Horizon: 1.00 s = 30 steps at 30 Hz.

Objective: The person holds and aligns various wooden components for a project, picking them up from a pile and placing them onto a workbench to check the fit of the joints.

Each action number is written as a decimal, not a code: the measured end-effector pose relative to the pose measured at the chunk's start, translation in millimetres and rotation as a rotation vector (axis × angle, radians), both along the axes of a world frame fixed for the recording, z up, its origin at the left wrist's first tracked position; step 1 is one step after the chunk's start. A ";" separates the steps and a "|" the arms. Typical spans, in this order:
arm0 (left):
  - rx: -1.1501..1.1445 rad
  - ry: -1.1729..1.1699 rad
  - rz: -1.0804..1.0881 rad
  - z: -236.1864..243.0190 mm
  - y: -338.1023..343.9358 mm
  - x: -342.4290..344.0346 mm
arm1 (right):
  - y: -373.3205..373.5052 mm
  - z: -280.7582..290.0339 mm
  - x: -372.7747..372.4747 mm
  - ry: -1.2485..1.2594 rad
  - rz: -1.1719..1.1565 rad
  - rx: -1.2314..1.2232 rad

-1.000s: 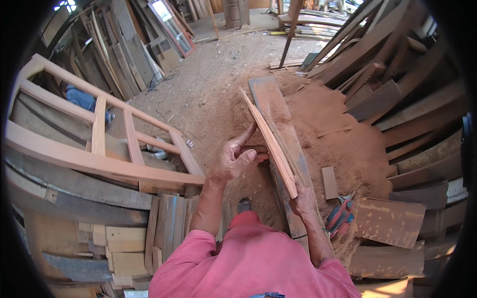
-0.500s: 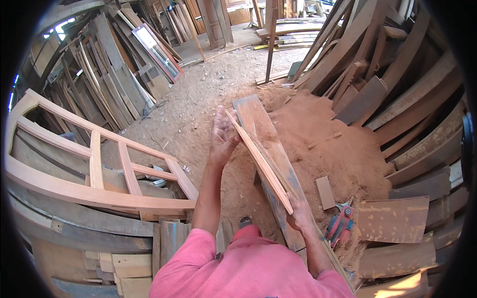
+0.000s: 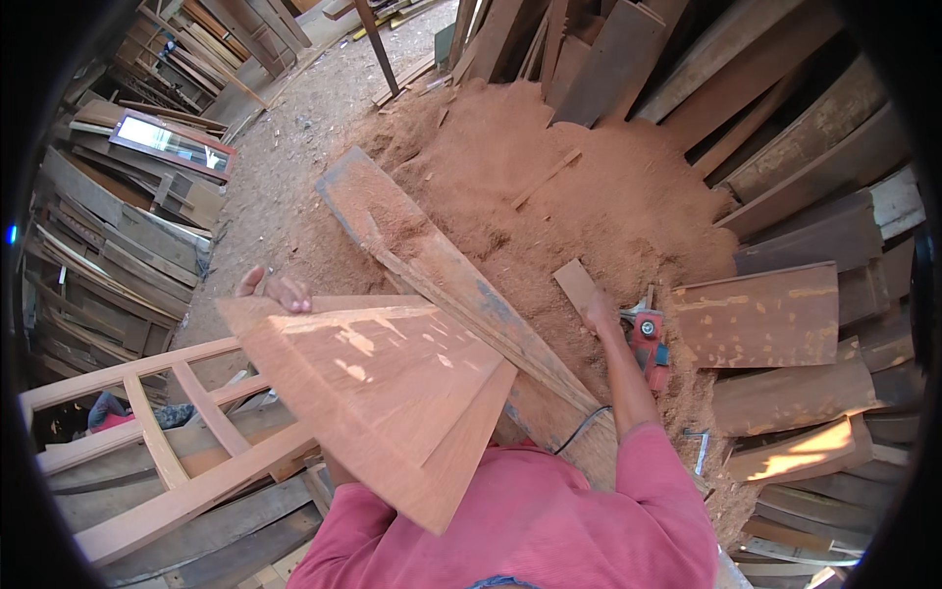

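A broad brown wooden panel (image 3: 392, 383), with bevelled borders and pale patches on its face, is tilted in front of my chest. My left hand (image 3: 280, 292) grips its far left edge; the fingertips show over the rim while the palm is hidden behind the wood. Out to the right, my right hand (image 3: 599, 312) has its fingers closed at the near end of a small flat wooden board (image 3: 574, 283). Just right of that hand sits a red electric planer (image 3: 646, 351) among the sawdust.
A long, worn plank bench (image 3: 461, 265) runs diagonally between my arms, with sawdust on its far end. Beyond it spreads a reddish sawdust heap (image 3: 589, 206). A pale wooden frame (image 3: 157, 432) lies at left. Panels (image 3: 760, 319) and leaning boards (image 3: 775, 88) line the right side.
The panel, held edge-on between both hands before, has turned its face up and moved left with my left hand. My right hand has left it and reached the small board. The view has swung right.
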<state>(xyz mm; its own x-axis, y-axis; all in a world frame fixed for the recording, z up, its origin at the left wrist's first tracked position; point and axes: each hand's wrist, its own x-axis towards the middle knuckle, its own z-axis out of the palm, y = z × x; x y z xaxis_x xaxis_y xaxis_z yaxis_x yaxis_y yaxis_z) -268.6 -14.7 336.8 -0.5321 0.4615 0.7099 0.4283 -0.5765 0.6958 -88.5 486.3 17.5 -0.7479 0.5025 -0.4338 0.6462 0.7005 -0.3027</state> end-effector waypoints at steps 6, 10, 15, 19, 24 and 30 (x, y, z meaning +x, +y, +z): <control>-0.192 -0.100 -0.093 33.5 -1.7 8.7 | 39.0 -100.8 -3.7 -0.165 -0.047 0.007; -0.317 0.002 -0.065 36.9 -31.6 16.4 | -4.3 -74.9 -7.3 -0.082 -0.077 0.072; -0.293 -0.040 -0.082 32.4 -24.8 11.3 | -19.8 -74.6 -3.6 -0.088 -0.066 -0.008; -0.243 -0.090 -0.115 38.3 -10.4 16.5 | -49.1 -47.5 13.1 0.288 -0.045 -0.035; -0.096 -0.094 -0.083 8.8 -19.0 3.3 | -51.3 103.5 28.8 0.697 0.039 -0.019; 0.244 -0.169 0.478 -20.8 40.2 6.7 | -59.3 219.5 69.0 1.152 -0.479 -1.238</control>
<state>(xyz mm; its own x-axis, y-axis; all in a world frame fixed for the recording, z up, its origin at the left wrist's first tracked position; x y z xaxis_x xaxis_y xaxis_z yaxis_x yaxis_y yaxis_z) -262.0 25.4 316.0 -0.7576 -0.0260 0.6521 0.5754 -0.4983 0.6486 -19.5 427.0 237.0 -0.8199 0.5637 -0.1000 -0.1999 -0.4455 -0.8727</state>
